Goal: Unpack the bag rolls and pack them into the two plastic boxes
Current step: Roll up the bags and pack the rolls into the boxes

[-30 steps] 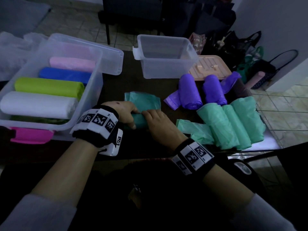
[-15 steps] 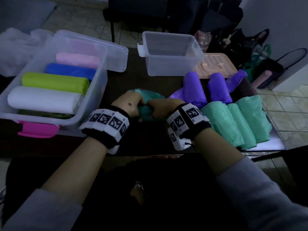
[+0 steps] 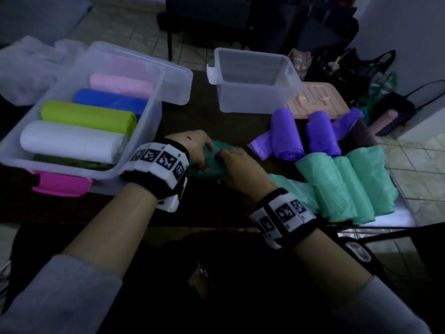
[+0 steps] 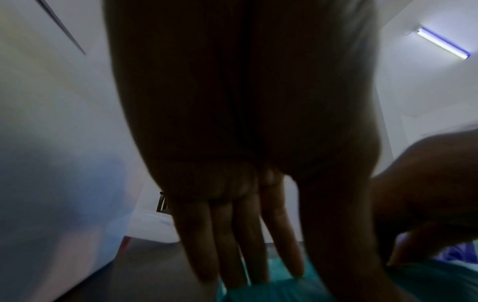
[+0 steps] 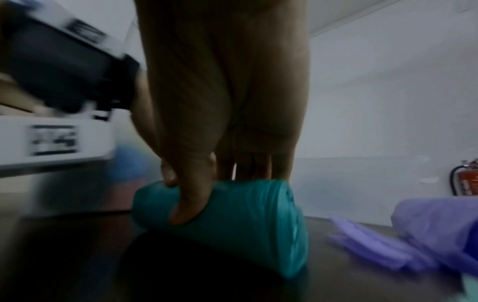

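Observation:
A teal bag roll lies on the dark table between both hands. My left hand presses its straight fingers down on the teal roll. My right hand grips the teal roll, thumb in front and fingers behind. The left clear box holds white, lime, blue and pink rolls. The right clear box stands empty. Two purple rolls and several light green rolls lie at the right.
A peach lid lies behind the purple rolls. A clear lid leans behind the left box, and a pink lid sits under its front. Bags crowd the floor at the back right. The table's right edge runs just past the green rolls.
The flat teal sheet beyond my hands has shrunk as the roll took it up. My right wrist has swung out to the right while both hands stayed on the roll.

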